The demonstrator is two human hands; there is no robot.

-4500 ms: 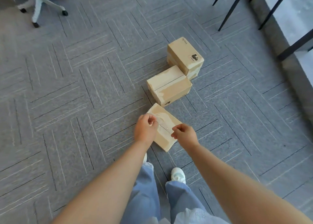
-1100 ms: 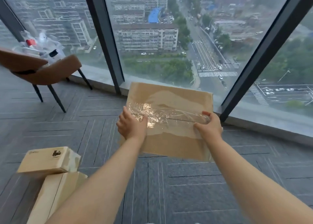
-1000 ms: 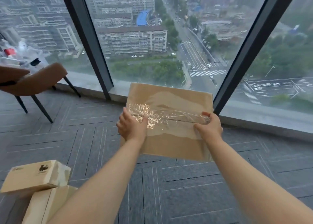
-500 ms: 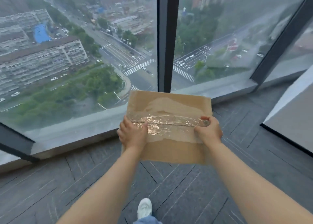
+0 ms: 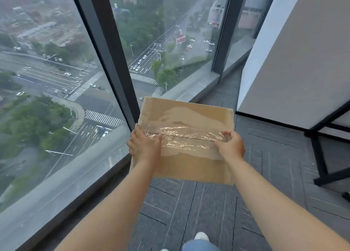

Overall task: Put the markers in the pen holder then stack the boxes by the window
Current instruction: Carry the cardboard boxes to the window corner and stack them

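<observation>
**Box carried at the window**

Nearest the camera, a white shoe [image 5: 201, 237] shows above blue trousers on the grey carpet [image 5: 191, 209]. Two bare forearms reach forward. The left hand [image 5: 144, 146] grips the left edge of a flat cardboard box [image 5: 191, 165], thumb on its top; the right hand [image 5: 232, 146] clamps the right edge. The box hangs in the air, held level, with crinkled clear tape [image 5: 185, 137] across its seam. Beyond it runs the grey sill [image 5: 191, 85] and the window [image 5: 161, 42], a white wall panel [image 5: 295, 61] at right.
</observation>
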